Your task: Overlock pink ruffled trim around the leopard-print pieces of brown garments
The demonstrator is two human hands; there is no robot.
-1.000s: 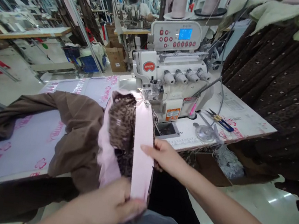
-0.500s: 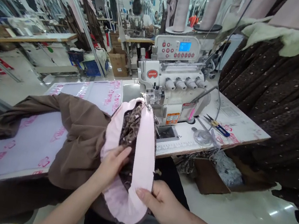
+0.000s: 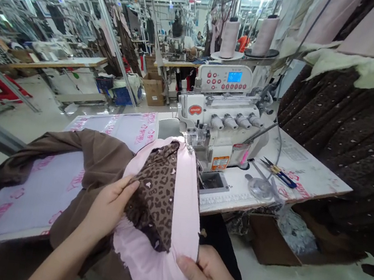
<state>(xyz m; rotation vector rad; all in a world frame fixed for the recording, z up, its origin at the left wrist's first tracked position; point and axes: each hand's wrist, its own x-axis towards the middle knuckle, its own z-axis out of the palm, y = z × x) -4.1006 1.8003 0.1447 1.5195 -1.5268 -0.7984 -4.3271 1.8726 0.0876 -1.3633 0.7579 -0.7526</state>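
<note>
A brown leopard-print garment (image 3: pixel 159 192) with a pink band (image 3: pixel 189 202) around its opening lies in front of the overlock sewing machine (image 3: pixel 208 115). The band's far end sits at the presser foot. My left hand (image 3: pixel 111 201) pinches the left edge of the opening, drawing it wide so the printed inside shows. Closed on the near right part of the band is my right hand (image 3: pixel 203 270), thumb on top and fingers underneath. Plain brown fabric (image 3: pixel 98 164) of the garment spreads over the table to the left.
Thread snips (image 3: pixel 279 172) and a clear tape roll (image 3: pixel 260 188) lie on the table's right side. Pink thread cones (image 3: pixel 229 38) stand behind the machine. Dark printed fabric (image 3: pixel 342 145) hangs at right. An open cardboard box (image 3: pixel 272 241) with scraps is below the table.
My left hand has moved left with the edge, opening the band wider and exposing more leopard print. My right hand keeps its hold on the band. The camera view has tilted up slightly.
</note>
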